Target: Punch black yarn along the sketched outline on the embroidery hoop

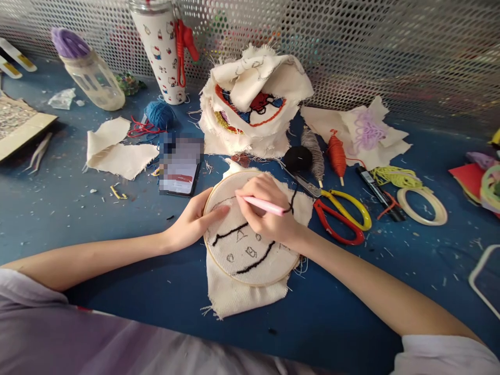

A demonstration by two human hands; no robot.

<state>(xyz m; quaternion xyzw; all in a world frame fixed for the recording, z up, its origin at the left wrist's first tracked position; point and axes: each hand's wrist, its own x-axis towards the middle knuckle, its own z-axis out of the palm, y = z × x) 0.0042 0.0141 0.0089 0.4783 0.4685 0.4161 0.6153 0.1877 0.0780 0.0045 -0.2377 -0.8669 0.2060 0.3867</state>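
My left hand (194, 220) grips the left rim of a round embroidery hoop (206, 245), its thumb lying on the cloth. Stretched in the hoop is cream fabric (219, 255) with drawn outlines and two thick black yarn lines. In my right hand (269, 208) is a pink punch needle (265, 204), its tip end near the upper part of the cloth and hidden by my fingers. Black yarn (292, 200) trails from its back end. Loose fabric (250, 299) hangs out below the hoop, frayed at the edge.
Red-and-yellow scissors (339, 216) lie right of the hoop, near a black marker (380, 195), a wooden ring (422, 206) and yarn bobbins (336, 154). A phone (179, 174) lies at upper left. Behind stand stitched cloths (250, 104), a tumbler (158, 52) and a bottle (94, 78).
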